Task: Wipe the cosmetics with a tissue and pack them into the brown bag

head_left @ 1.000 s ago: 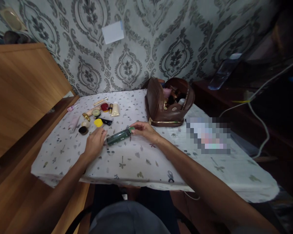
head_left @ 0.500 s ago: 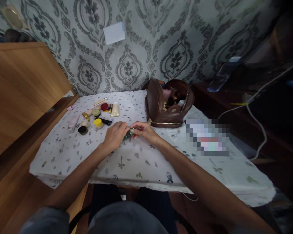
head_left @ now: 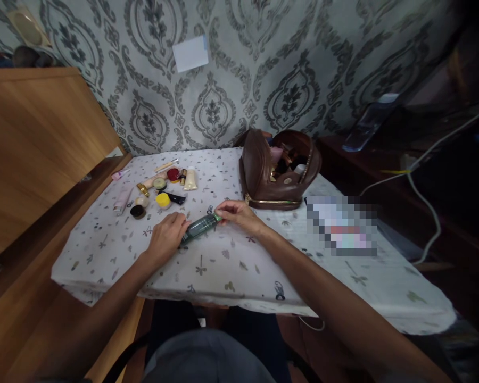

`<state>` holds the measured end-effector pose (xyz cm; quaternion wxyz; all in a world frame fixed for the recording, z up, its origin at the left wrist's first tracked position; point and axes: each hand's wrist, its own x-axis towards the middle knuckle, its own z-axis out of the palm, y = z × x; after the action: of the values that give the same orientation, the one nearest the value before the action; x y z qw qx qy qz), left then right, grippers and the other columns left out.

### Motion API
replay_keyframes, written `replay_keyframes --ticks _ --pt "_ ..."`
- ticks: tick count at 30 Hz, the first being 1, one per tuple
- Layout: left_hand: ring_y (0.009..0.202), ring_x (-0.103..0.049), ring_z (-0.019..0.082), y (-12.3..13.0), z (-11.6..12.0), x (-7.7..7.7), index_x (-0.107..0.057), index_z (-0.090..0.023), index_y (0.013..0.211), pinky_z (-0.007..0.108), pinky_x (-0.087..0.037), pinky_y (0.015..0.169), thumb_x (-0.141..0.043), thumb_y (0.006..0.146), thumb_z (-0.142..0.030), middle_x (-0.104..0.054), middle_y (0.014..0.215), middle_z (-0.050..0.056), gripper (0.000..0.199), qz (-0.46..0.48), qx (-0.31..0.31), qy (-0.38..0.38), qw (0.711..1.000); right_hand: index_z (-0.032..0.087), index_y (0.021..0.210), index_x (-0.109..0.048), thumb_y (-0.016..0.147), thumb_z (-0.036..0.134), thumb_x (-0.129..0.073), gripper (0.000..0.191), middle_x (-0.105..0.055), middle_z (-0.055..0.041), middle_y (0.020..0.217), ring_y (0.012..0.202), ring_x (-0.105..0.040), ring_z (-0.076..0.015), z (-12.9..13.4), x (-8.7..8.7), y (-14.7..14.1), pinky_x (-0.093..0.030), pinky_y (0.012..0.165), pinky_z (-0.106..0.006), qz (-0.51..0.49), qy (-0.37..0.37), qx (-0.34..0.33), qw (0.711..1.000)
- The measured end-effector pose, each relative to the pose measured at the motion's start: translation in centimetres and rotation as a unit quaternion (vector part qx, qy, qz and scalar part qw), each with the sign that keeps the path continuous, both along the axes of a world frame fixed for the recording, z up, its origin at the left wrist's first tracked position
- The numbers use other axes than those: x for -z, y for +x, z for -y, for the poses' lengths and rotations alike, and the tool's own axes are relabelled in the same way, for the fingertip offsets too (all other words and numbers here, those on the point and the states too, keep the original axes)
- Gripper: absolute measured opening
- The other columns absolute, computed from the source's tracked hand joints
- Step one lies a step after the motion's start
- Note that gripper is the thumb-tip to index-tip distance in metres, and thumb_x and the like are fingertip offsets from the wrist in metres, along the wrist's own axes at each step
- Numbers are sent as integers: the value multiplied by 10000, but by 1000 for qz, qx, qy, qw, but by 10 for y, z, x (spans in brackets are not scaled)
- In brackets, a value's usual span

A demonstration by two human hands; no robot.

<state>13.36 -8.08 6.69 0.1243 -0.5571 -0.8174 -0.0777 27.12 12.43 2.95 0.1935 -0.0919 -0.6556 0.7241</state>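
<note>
A slim dark green tube (head_left: 200, 227) with a lighter green right end lies at a slant between my hands, just above or on the patterned tablecloth. My left hand (head_left: 168, 234) is closed around its left end. The fingertips of my right hand (head_left: 239, 217) pinch the lighter green end. Left of and beyond my hands are a yellow-lidded jar (head_left: 163, 200), a black-lidded jar (head_left: 137, 211), a black tube (head_left: 174, 198), a cream tube (head_left: 190, 180) and a red jar (head_left: 173, 174).
An open brown cosmetics bag (head_left: 277, 170), packed with items, stands at the table's back right. A blurred-out device (head_left: 341, 226) lies right of it. A wooden panel (head_left: 43, 127) borders the left side. A clear bottle (head_left: 369, 125) and a white cable (head_left: 427, 213) are at right.
My left hand has moved left and down, away from my right hand, and the green tube's middle now shows between them. The camera view has shifted slightly.
</note>
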Motion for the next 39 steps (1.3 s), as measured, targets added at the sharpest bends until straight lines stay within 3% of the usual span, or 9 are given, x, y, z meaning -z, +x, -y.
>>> replay_keyframes --ticks 5,9,17,21,26,33,39 --pt "807 -589 196 -9 20 8 -500 -215 837 299 -410 697 -351 1012 -346 -599 843 28 265 70 6 38 997 162 776 -724 653 446 -833 329 -697 8 675 563 -602 -98 -1 1 -1 -514 618 -245 -4 -15 10 1000" --pt "740 -552 187 -16 22 3 -484 -213 792 298 -385 675 -363 996 -369 -564 777 12 284 125 4 78 989 169 816 -748 644 391 -849 299 -723 -7 735 620 -626 -110 -4 2 -2 -522 656 -258 -30 -13 23 999" --pt "717 -506 160 -5 -22 -32 -528 -189 773 276 -366 680 -417 990 -333 -521 741 -1 283 156 95 186 965 218 988 -753 650 311 -856 365 -749 -28 979 838 -664 -134 -5 -1 1 -510 813 -281 -71 22 64 995" --pt "783 -540 165 15 -50 -29 -564 -188 829 270 -388 701 -421 1000 -315 -556 815 17 256 117 116 158 974 205 973 -741 598 288 -882 409 -748 -16 889 805 -670 -137 -5 1 -1 -512 815 -296 -63 -23 54 996" --pt "896 -562 194 30 -64 -16 -590 -193 906 274 -385 660 -439 1000 -337 -581 926 51 229 14 76 108 991 191 908 -730 535 273 -906 421 -739 1 824 766 -666 -132 -6 1 -1 -516 801 -299 -54 -46 58 996" --pt "918 -563 214 13 -40 -7 -588 -189 904 288 -404 679 -442 996 -342 -596 926 60 231 -22 26 67 997 185 905 -710 569 290 -892 396 -717 1 840 773 -662 -126 -9 -2 2 -515 764 -272 -41 -18 52 998" --pt "902 -572 218 -6 -9 10 -584 -190 919 305 -423 723 -406 1004 -338 -596 915 53 247 27 -15 74 997 193 936 -662 634 375 -857 404 -681 12 776 636 -686 -150 -8 -2 1 -505 552 -249 -18 -32 21 999"
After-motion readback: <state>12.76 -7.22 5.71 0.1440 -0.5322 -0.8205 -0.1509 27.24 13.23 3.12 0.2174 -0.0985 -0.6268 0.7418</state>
